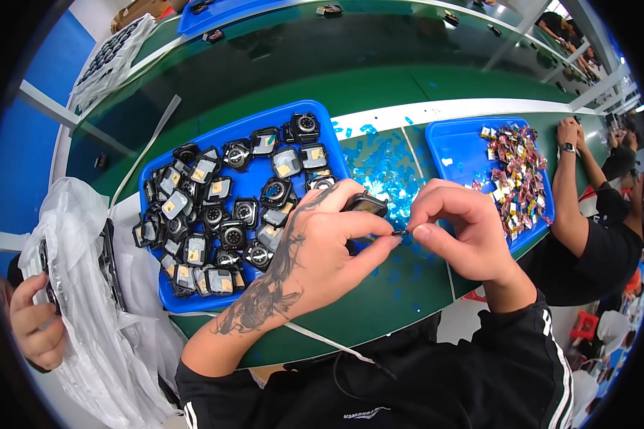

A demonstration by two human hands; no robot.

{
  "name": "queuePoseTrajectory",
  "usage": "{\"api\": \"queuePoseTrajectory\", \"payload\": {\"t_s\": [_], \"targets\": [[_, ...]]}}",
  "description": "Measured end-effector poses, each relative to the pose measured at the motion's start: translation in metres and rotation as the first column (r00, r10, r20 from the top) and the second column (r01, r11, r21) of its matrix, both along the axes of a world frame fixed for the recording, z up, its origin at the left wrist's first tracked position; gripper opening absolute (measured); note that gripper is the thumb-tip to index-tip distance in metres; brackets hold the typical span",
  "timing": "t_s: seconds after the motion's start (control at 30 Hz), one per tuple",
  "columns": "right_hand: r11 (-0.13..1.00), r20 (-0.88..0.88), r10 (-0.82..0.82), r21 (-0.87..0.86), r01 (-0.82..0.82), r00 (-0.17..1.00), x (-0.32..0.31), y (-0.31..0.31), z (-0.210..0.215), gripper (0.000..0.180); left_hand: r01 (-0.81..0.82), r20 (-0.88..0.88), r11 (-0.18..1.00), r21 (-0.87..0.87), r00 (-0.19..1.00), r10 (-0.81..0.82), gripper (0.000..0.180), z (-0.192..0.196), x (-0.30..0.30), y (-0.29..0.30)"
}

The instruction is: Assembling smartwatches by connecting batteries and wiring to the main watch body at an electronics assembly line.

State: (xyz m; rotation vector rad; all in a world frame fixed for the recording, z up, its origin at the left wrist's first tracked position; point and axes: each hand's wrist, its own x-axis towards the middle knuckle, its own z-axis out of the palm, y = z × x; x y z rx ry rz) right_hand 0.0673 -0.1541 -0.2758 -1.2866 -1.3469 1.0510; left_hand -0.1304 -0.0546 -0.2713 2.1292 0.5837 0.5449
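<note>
My left hand (pixel 322 232), with a dark tattoo running up the wrist, pinches a small black part (pixel 400 233) between thumb and forefinger. A black watch case (pixel 368 204) shows behind those fingers, apparently held by the same hand; most of it is hidden. On the other side, my right hand (pixel 459 223) is closed in a pinch at the small part's right end. Left of my hands, a blue tray (pixel 329 118) carries many black smartwatch cases (pixel 232 234), some with round sensor backs and others with silvery inner faces.
Shiny blue film scraps (pixel 386 168) litter the green table (pixel 407 293). Another blue tray (pixel 447 129) holds a pile of small wrapped parts (pixel 518 179). A person's hand (pixel 36 322) grips white plastic wrapping (pixel 86 286) at left; a co-worker's arm (pixel 568 182) is at right.
</note>
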Motion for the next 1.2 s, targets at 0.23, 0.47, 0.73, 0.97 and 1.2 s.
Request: {"api": "queuePoseTrajectory", "payload": {"t_s": [0.23, 0.47, 0.73, 0.97, 1.2], "targets": [[0.99, 0.258, 0.05, 0.117, -0.083, 0.965, 0.005, 0.011, 0.009, 0.004, 0.021, 0.01, 1.0, 0.02, 1.0, -0.021, 0.011, 0.003, 0.002, 0.001], [0.976, 0.233, 0.174, 0.086, -0.199, 0.957, 0.009, 0.015, 0.007, 0.003, 0.054, -0.056, 0.998, 0.034, 0.997, -0.052, 0.012, 0.006, 0.0, 0.001], [0.997, 0.172, 0.064, -0.047, -0.056, 0.983, 0.003, 0.021, -0.017, 0.005, 0.03, -0.013, 0.974, 0.223, 1.0, -0.027, 0.015, -0.002, 0.004, 0.002], [0.979, 0.791, -0.204, 0.178, 0.101, 0.577, 0.013, 0.019, -0.014, 0.012, -0.13, 0.116, 0.982, -0.135, 0.982, 0.146, 0.014, -0.004, 0.005, 0.001], [0.953, 0.161, -0.16, 0.282, 0.11, 0.974, -0.02, 0.014, -0.005, 0.018, -0.1, 0.198, 0.895, -0.435, 0.959, 0.204, 0.011, -0.012, 0.008, -0.002]]}}
